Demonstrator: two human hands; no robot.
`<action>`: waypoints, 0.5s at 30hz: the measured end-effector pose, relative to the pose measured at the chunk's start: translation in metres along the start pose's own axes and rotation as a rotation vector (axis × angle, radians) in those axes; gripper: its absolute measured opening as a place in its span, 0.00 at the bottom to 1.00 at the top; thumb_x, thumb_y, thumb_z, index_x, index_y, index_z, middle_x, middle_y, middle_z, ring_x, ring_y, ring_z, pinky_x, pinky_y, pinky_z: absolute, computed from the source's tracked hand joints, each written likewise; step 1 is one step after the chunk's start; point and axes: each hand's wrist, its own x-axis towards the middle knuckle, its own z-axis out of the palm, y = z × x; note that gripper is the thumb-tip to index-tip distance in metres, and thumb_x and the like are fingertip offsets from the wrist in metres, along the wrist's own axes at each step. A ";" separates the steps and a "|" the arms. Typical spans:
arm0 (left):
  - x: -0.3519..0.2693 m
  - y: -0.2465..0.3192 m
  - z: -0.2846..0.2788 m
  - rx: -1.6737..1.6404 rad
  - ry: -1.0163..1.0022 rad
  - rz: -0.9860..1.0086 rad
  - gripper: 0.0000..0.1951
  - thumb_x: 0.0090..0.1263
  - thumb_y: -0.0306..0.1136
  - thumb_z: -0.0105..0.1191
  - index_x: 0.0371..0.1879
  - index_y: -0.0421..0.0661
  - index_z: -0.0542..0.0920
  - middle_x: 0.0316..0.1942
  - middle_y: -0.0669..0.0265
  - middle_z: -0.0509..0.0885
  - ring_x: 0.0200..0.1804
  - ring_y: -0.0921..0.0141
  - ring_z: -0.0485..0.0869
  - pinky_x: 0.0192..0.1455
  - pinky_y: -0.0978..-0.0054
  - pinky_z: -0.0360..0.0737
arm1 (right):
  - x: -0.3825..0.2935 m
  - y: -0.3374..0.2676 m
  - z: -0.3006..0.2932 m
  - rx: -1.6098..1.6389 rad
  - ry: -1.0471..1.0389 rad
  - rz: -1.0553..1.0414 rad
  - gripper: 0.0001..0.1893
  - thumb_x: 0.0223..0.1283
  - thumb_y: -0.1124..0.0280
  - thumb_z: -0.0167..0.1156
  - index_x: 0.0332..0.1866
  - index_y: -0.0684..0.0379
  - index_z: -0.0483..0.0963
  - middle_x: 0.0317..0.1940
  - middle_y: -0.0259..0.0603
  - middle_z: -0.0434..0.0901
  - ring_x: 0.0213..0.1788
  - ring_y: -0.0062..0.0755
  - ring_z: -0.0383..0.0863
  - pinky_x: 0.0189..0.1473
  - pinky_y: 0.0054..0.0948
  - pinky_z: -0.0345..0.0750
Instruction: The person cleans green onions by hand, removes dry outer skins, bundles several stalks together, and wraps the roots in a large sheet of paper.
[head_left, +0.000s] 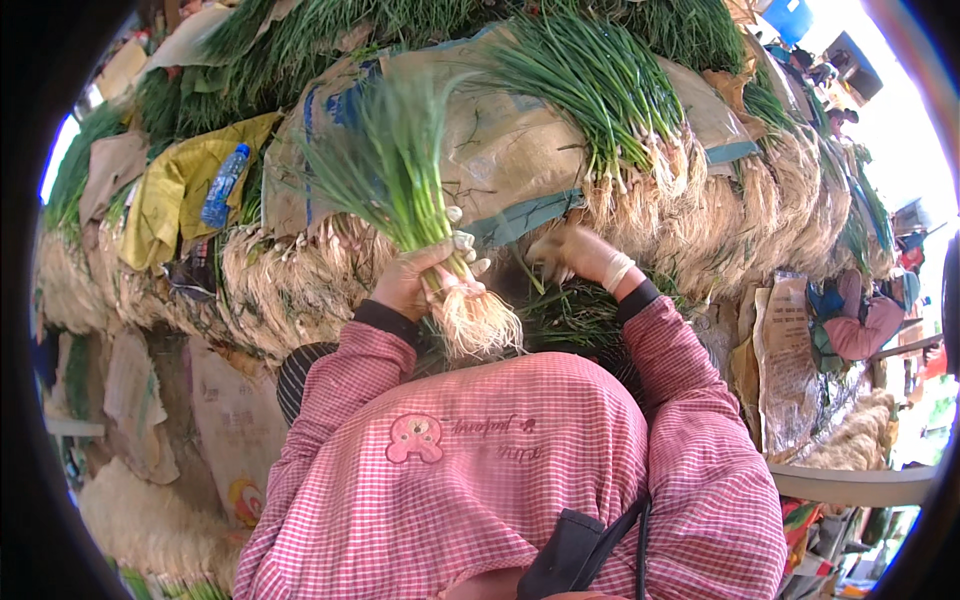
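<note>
My left hand (409, 281) grips a bunch of scallions (420, 195) just above their pale roots (480, 319), which hang toward my chest. The leaves fan up to the left and are blurred at the tips. White coverings sit on some of my fingertips. My right hand (581, 255), blurred and wearing a white band at the wrist, is to the right of the bunch, over loose green leaf scraps (574, 311). A thin green stalk lies near its fingers; whether it holds anything cannot be told. Beyond it, another scallion pile (607, 105) rests on a woven plastic sack (517, 150).
Long rows of scallions, with roots (300, 277) facing me, are heaped ahead. A yellow sack (176, 187) and blue-capped plastic bottle (225, 187) lie on them at left. Further right, a person in a pink top (866, 326) sits near a cardboard-like sheet (784, 367).
</note>
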 end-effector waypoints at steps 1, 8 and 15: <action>-0.003 0.007 0.015 0.000 0.055 0.005 0.25 0.66 0.27 0.56 0.64 0.47 0.68 0.43 0.61 0.82 0.46 0.64 0.82 0.57 0.51 0.78 | -0.001 0.002 -0.012 -0.531 0.241 0.144 0.19 0.71 0.56 0.48 0.57 0.58 0.73 0.42 0.36 0.82 0.43 0.25 0.81 0.44 0.23 0.78; 0.012 -0.014 -0.002 -0.090 0.142 -0.073 0.25 0.61 0.30 0.58 0.58 0.40 0.72 0.46 0.57 0.82 0.43 0.62 0.83 0.48 0.61 0.83 | 0.044 0.084 -0.090 -0.381 0.734 0.413 0.15 0.63 0.56 0.56 0.46 0.56 0.77 0.38 0.48 0.83 0.41 0.43 0.84 0.45 0.37 0.80; 0.018 -0.032 0.009 -0.129 0.084 -0.248 0.20 0.71 0.30 0.50 0.58 0.33 0.71 0.49 0.54 0.79 0.42 0.60 0.84 0.49 0.62 0.83 | 0.035 0.016 -0.026 -0.110 0.583 -0.294 0.14 0.58 0.65 0.59 0.48 0.57 0.77 0.27 0.36 0.81 0.37 0.36 0.83 0.48 0.38 0.78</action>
